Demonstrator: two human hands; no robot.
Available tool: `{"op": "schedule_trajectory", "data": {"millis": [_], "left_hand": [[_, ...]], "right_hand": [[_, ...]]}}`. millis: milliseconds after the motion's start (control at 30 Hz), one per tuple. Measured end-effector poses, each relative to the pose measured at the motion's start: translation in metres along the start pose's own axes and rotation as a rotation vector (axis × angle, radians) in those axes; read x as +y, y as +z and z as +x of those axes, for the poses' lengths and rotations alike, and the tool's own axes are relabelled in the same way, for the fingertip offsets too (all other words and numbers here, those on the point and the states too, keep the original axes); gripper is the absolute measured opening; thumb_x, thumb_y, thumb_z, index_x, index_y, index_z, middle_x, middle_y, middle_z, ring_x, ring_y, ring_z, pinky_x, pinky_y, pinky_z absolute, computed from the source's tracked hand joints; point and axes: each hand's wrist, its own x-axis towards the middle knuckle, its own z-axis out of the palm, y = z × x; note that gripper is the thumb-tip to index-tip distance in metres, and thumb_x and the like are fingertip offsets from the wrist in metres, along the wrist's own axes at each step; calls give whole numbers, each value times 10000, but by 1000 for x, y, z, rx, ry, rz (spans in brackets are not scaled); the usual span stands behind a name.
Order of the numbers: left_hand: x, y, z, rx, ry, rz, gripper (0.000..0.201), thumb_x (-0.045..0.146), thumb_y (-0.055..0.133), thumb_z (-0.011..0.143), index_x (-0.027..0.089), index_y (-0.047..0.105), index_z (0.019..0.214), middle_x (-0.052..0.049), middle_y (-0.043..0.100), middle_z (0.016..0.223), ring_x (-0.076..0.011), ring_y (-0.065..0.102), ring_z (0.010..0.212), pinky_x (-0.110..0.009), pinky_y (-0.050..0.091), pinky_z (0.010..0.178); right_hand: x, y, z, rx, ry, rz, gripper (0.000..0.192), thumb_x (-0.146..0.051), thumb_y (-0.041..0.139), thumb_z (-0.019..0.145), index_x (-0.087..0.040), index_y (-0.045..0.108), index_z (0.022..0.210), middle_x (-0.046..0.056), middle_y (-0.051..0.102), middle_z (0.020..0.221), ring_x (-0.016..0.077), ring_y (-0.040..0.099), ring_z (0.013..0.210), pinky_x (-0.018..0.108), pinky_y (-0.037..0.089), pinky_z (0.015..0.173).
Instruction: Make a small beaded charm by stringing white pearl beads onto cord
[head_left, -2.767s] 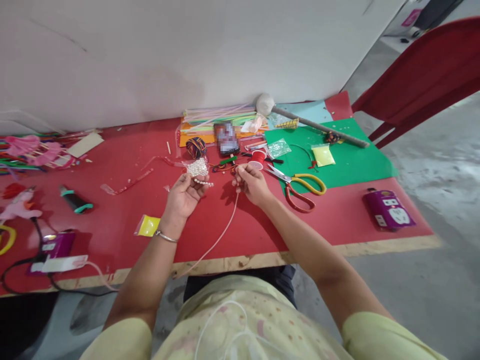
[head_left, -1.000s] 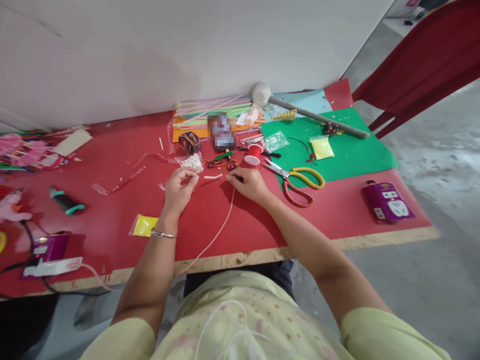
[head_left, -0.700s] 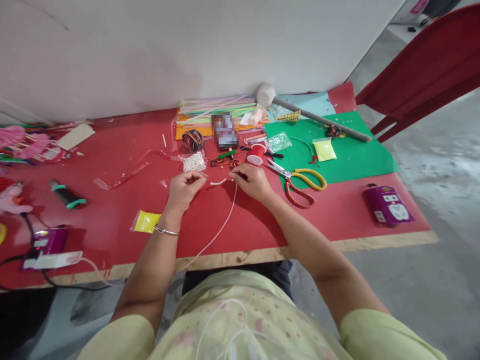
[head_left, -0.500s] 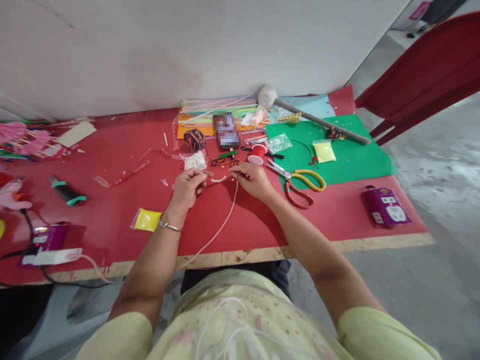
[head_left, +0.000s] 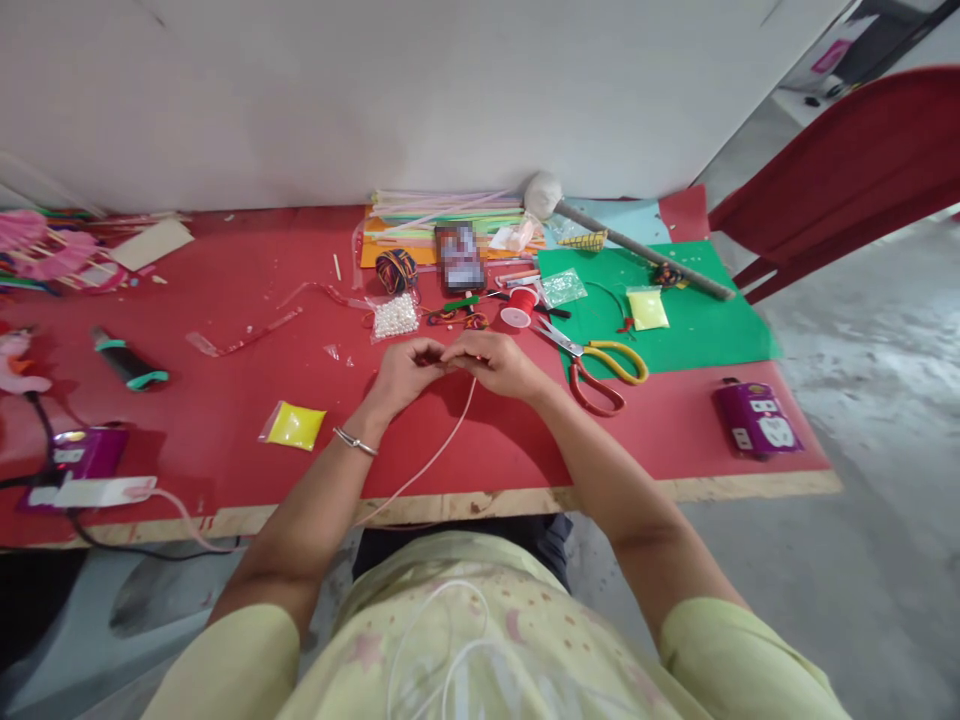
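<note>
My left hand [head_left: 403, 370] and my right hand [head_left: 501, 362] meet fingertip to fingertip over the red table [head_left: 225, 385]. Both pinch a short strand of white pearl beads, which the fingers now hide. A thin pink cord [head_left: 441, 443] runs from my right hand down over the table's front edge toward my lap. Just beyond my left hand lies a clear bag of pearl beads [head_left: 395, 317]. A metal bangle sits on my left wrist.
Yellow- and red-handled scissors [head_left: 600, 365] lie right of my right hand beside a red spool [head_left: 517, 306]. A phone [head_left: 459, 257], a yarn ball [head_left: 396, 268], straws and a green sheet [head_left: 697, 320] lie further back. A yellow packet [head_left: 294, 425] and purple boxes [head_left: 757, 418] sit near the front. A red chair [head_left: 847, 170] stands right.
My left hand has slid right along the bead strand until it touches my right hand. The strand that hung between them is now covered by the fingers.
</note>
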Motion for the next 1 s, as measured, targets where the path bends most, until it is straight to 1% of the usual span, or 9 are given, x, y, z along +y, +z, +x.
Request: {"op": "schedule_trajectory", "data": {"millis": [67, 133, 300, 400, 467, 567, 733, 833, 1000], "left_hand": [[2, 2, -1, 6, 27, 32, 154, 283, 807, 725, 163, 776, 817, -22, 724, 754, -137, 598, 675, -251, 443, 653], [5, 4, -3, -9, 9, -15, 145, 288, 805, 734, 162, 769, 795, -18, 704, 718, -128, 582, 646, -244, 427, 620], [8, 4, -4, -42, -222, -372, 234, 343, 855, 703, 154, 737, 775, -30, 678, 652, -85, 506, 498, -222, 334, 472], [6, 2, -3, -29, -299, -476, 254, 334, 874, 669, 144, 728, 754, -58, 707, 691, -95, 555, 534, -200, 298, 443], [5, 0, -2, -16, -310, -494, 255, 331, 872, 665, 140, 722, 742, -62, 713, 703, -88, 547, 529, -192, 283, 427], [5, -1, -1, -11, -302, -504, 238, 322, 855, 686, 136, 720, 751, -69, 721, 734, -81, 543, 537, -183, 293, 422], [4, -4, -1, -31, -297, -537, 229, 301, 850, 675, 138, 707, 747, -56, 701, 725, -68, 514, 522, -166, 287, 409], [2, -6, 1, -16, -307, -561, 242, 286, 860, 647, 138, 694, 742, -44, 684, 706, -51, 474, 492, -156, 271, 395], [1, -6, 4, 35, -311, -597, 257, 250, 872, 608, 148, 669, 728, -13, 645, 632, -43, 436, 455, -152, 241, 379]], "right_hand": [[-3, 1, 3, -11, -5, 41, 225, -242, 516, 998, -201, 728, 1059, 73, 729, 958, 184, 673, 887, 328, 530, 831], [-4, 3, 4, 43, 3, 57, 222, -259, 523, 999, -195, 726, 1062, 74, 730, 952, 182, 671, 888, 318, 528, 816], [2, -1, 0, 450, 198, -129, 355, -297, 567, 970, -203, 630, 1306, 131, 652, 1305, 156, 631, 802, 301, 523, 715], [2, -4, -7, 605, 270, -244, 359, -297, 572, 955, -208, 632, 1298, 137, 637, 1322, 150, 600, 741, 320, 519, 712], [0, -3, -12, 576, 262, -240, 261, -299, 583, 945, -197, 696, 1157, 117, 703, 1155, 156, 591, 728, 325, 514, 721], [-2, 6, -15, 399, 267, -81, 200, -310, 618, 918, -178, 730, 1017, 75, 738, 961, 137, 587, 687, 296, 507, 694], [8, 31, -11, 164, 382, 334, 381, -389, 693, 860, -159, 680, 1164, 69, 754, 1023, 136, 680, 748, 254, 545, 695], [14, 40, -8, 154, 415, 428, 467, -395, 753, 811, -156, 653, 1199, 52, 750, 949, 139, 692, 745, 253, 558, 709], [15, 38, -8, 148, 501, 544, 448, -395, 797, 774, -145, 674, 1124, 27, 740, 824, 133, 681, 670, 248, 548, 664]]}}
